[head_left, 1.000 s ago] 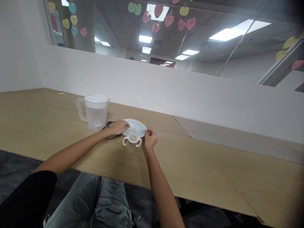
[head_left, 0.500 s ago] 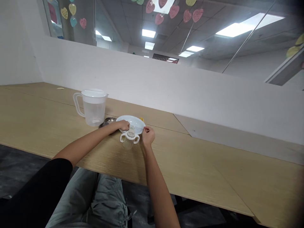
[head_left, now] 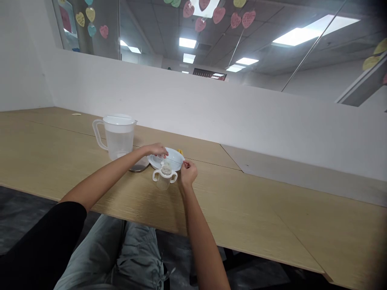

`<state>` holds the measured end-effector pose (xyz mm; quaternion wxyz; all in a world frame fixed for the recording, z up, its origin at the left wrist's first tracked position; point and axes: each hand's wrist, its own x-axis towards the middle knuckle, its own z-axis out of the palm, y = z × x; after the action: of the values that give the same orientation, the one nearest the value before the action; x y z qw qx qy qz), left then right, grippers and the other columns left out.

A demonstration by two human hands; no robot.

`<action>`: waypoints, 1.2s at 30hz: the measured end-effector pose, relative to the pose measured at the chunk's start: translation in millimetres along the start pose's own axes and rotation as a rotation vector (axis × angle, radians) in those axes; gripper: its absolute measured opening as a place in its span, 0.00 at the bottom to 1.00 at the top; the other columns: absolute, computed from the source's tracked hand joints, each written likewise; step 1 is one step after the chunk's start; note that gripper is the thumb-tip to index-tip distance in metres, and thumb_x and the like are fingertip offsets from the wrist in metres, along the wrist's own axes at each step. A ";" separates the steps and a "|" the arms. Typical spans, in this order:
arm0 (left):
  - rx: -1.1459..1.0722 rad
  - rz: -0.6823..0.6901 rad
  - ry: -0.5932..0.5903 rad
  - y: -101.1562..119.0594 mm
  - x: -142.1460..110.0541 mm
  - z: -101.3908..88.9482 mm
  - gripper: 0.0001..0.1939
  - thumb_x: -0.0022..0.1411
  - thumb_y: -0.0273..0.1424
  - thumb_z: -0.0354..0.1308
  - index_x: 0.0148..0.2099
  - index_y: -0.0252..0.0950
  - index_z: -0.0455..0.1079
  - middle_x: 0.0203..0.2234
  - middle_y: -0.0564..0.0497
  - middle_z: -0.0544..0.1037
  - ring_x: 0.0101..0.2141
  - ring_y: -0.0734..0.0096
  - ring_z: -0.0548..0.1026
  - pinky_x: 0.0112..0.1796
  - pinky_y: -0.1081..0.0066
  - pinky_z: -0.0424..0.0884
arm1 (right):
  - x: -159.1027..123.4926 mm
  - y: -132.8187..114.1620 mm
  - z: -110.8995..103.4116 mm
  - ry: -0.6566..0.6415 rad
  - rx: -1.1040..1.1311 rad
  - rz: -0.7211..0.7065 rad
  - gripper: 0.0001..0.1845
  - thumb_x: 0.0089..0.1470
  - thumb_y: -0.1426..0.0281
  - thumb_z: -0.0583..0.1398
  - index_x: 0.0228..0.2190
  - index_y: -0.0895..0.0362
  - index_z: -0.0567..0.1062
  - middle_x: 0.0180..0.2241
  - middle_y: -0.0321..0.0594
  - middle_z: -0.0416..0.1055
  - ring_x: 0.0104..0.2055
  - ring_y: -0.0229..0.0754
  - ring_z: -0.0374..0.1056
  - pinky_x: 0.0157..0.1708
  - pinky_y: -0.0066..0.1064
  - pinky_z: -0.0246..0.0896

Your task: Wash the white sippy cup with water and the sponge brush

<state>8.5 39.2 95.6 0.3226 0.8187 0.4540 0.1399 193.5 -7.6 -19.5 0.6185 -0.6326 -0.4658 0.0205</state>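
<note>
Clear cup with two white handles (head_left: 163, 184) — upright on wooden desk (head_left: 256, 217), before white oval bowl (head_left: 177, 156). Left hand (head_left: 157, 149) above bowl, right hand (head_left: 189, 173) at its rim — either's grasp unclear. Translucent plastic pitcher (head_left: 119, 141), contents unclear.

it's likely an office; light panels (head_left: 187, 43), a glass partition (head_left: 263, 24), heart-shaped notes (head_left: 219, 15) suggest it

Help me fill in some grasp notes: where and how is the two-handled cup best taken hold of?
Probably by both white handles at once, coming from the wearer's near side. The cup stands upright, and the handles curve out to its left and right. The white plate sits just behind, so that side looks more awkward.
</note>
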 end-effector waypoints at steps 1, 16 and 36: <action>-0.057 -0.010 0.019 2.4 -1.0 -0.9 0.20 0.53 0.40 0.51 0.41 0.31 0.75 0.37 0.45 0.80 0.35 0.67 0.73 0.30 0.74 0.64 | -0.1 -0.2 -0.3 0.003 -0.003 0.008 0.14 0.44 0.70 0.53 0.29 0.59 0.77 0.28 0.42 0.72 0.28 0.39 0.62 0.33 0.30 0.57; -0.167 0.225 -0.032 26.5 -0.8 22.2 0.16 0.57 0.39 0.51 0.37 0.33 0.75 0.34 0.49 0.78 0.36 0.66 0.71 0.38 0.72 0.65 | -5.6 -18.5 -4.7 -0.139 -0.028 -0.302 0.16 0.51 0.61 0.58 0.36 0.58 0.77 0.37 0.45 0.76 0.41 0.46 0.67 0.48 0.37 0.55; -0.232 0.367 0.184 2.1 2.4 48.4 0.16 0.54 0.37 0.59 0.38 0.30 0.76 0.35 0.47 0.80 0.38 0.64 0.74 0.41 0.71 0.67 | -8.2 -18.0 -4.4 -0.139 0.000 -0.285 0.14 0.52 0.61 0.57 0.34 0.58 0.76 0.37 0.45 0.75 0.41 0.45 0.66 0.45 0.36 0.57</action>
<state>36.4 20.9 60.4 0.3411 0.8287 0.3057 0.3216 181.3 -19.6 -8.5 0.5815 -0.5571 -0.5924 -0.0239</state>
